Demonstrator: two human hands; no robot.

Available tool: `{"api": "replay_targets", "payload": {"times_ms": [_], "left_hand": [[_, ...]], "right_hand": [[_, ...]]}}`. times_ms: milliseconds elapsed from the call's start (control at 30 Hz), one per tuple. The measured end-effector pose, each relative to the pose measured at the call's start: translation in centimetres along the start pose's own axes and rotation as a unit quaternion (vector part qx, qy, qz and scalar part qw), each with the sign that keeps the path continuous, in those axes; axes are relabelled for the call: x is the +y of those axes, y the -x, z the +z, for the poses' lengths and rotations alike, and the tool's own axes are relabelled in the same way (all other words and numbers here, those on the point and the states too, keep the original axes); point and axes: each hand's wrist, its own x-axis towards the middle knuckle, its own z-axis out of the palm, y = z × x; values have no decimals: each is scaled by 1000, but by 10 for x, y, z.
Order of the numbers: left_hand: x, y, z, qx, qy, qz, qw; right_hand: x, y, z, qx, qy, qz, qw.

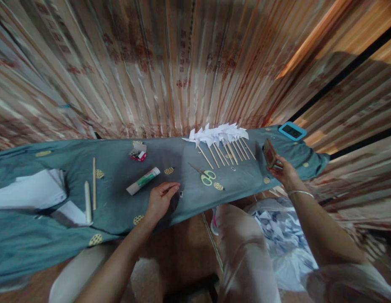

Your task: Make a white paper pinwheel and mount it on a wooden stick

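My right hand (284, 170) grips a brownish, flat rectangular object that looks like a phone (269, 153), raised over the right part of the table. My left hand (160, 199) is above the cloth near the front edge, fingers curled and thumb pressed to them; anything between the fingertips is too small to make out. Between the hands lie scissors (208, 177) with yellow-green handles. Behind them several white paper pinwheels (219, 134) on wooden sticks lie in an overlapping row. Left of my left hand rests a white tube with a green label (143, 181).
A small red and white box (138, 152) lies open farther back. At left are a wooden stick (94, 183), a white rod-like tool (87, 202) and stacked white paper (31, 189). A blue-framed digital timer (292, 131) sits far right. Below hangs a plastic bag (282, 240).
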Motion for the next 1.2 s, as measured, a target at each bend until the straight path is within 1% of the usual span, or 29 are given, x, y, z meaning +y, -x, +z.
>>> {"api": "replay_targets", "payload": {"times_ms": [133, 167, 200, 300, 367, 500, 567, 700, 800, 867, 967, 1067, 1133, 1200], "left_hand": [[2, 0, 1, 6, 89, -44, 995], [3, 1, 1, 6, 108, -53, 993], [4, 1, 1, 6, 127, -59, 990], [7, 4, 1, 2, 179, -70, 981], [8, 6, 1, -3, 213, -70, 974], [10, 9, 1, -16, 277, -65, 959], [11, 10, 1, -24, 303, -65, 950], [13, 9, 0, -19, 341, -72, 937], [16, 8, -1, -9, 366, -68, 928], [19, 7, -3, -11, 380, -62, 923], [24, 7, -4, -13, 396, -50, 917], [28, 7, -5, 4, 414, -38, 909], [29, 8, -6, 7, 428, -30, 903], [31, 9, -8, 0, 440, -30, 898]], "right_hand": [[-19, 44, 8, -87, -53, 28, 994], [-24, 57, 12, -128, -87, 36, 987], [-30, 71, 17, -161, -117, 30, 979], [-46, 114, 39, -231, -182, 25, 955], [-54, 142, 59, -260, -228, 38, 938], [-65, 194, 105, -308, -309, 87, 896], [-68, 220, 127, -323, -334, 92, 880], [-72, 263, 160, -349, -345, 89, 867], [-69, 285, 177, -358, -320, 85, 873], [-63, 294, 185, -357, -294, 57, 885], [-52, 303, 192, -348, -234, -10, 908], [-44, 309, 193, -337, -152, -109, 923], [-42, 314, 190, -321, -89, -187, 924], [-42, 319, 187, -293, -28, -255, 921]]}}
